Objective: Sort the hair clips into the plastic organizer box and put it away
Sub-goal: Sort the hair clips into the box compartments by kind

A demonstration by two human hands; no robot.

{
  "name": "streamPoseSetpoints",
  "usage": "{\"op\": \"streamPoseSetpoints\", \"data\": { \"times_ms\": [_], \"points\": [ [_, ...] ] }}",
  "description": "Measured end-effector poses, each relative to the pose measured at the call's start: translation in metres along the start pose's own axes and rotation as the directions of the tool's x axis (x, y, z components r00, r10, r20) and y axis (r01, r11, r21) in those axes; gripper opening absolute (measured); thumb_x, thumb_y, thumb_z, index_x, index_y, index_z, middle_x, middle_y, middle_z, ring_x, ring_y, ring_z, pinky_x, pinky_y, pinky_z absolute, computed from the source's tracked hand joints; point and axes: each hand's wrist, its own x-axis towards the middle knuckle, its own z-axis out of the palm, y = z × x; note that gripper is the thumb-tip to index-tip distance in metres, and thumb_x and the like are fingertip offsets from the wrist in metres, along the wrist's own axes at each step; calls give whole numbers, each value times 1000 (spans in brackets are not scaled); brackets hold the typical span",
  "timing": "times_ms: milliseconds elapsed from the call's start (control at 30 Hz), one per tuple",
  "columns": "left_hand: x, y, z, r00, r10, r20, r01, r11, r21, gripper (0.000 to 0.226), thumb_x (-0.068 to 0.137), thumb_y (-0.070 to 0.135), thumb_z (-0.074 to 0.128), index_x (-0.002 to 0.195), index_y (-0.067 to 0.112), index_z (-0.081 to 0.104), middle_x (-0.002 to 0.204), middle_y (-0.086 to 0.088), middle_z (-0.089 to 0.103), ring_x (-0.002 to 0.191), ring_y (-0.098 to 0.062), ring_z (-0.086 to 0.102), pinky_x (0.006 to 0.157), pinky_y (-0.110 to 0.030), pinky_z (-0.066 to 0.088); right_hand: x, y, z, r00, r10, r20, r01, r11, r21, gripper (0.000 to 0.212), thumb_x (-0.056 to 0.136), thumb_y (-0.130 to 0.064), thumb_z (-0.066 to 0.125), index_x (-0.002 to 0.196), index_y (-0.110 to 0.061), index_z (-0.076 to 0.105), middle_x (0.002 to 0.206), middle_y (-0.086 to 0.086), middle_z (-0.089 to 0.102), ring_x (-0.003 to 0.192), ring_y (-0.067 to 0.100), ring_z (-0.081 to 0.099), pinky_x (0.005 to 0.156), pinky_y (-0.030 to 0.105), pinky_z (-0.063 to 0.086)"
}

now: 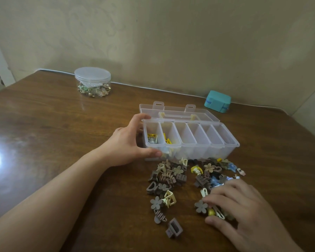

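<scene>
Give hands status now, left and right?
Left hand: grips the end of the organizer box.
Right hand: fingers curled over hair clips; grasp cannot be told.

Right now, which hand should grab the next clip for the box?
The right hand, probably. Its fingers already rest on the clips heaped in front of the box. The left hand grips the box's end, steadying it, so it looks busy.

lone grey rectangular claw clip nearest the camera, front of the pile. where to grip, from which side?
Judging by its pose, pinch the grey claw clip across its two long flanks, coming straight down from above. It lies flat on the table, apart from the other clips, so both flanks look free. The right hand is nearer.
</scene>
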Motion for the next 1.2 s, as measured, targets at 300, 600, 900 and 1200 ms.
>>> {"op": "streamPoseSetpoints", "data": {
  "times_ms": [300, 600, 900, 1200],
  "points": [
    [1, -4, 1, 1000, 0, 6, 0, 1000, -11, 99, 51, 80, 71, 132, 54, 20, 129, 20, 50, 122, 0, 44, 116, -45, 30, 21, 2, -21, 992, 60, -114, -15, 932, 361, 24, 75, -53, 67, 92, -36, 66, 94, -21, 61, 95, 7, 60, 78, 22, 48],
    [3, -7, 1, 1000, -19, 6, 19, 1000, -9, 101, 53, 80, 73, 134, 55, 18, 143, 11, 51, 134, -12, 44, 116, -50, 29, 132, 27, -19, 968, 231, -103, -177, 911, 373, 17, 83, -39, 65, 99, -33, 66, 92, -22, 63, 92, -5, 53, 69, 14, 38],
    [5, -9, 2, 1000, -13, 3, 13, 1000, -7, 98, 55, 78, 74, 133, 55, 19, 141, 9, 54, 133, -14, 46, 116, -50, 30, 90, 19, -22, 996, 78, -49, -72, 992, 100, 12, 84, -44, 56, 90, -38, 64, 75, -29, 55, 77, -7, 56, 57, 12, 41],
    [4, -7, 1, 1000, -16, 9, 16, 1000, -2, 101, 51, 81, 71, 133, 55, 18, 143, 9, 52, 134, -13, 44, 117, -50, 29, 100, 11, -20, 943, 183, 277, -128, 970, -207, 37, 85, -61, 53, 118, -44, 57, 107, -23, 62, 101, 1, 56, 79, 28, 53]
  ]
}}
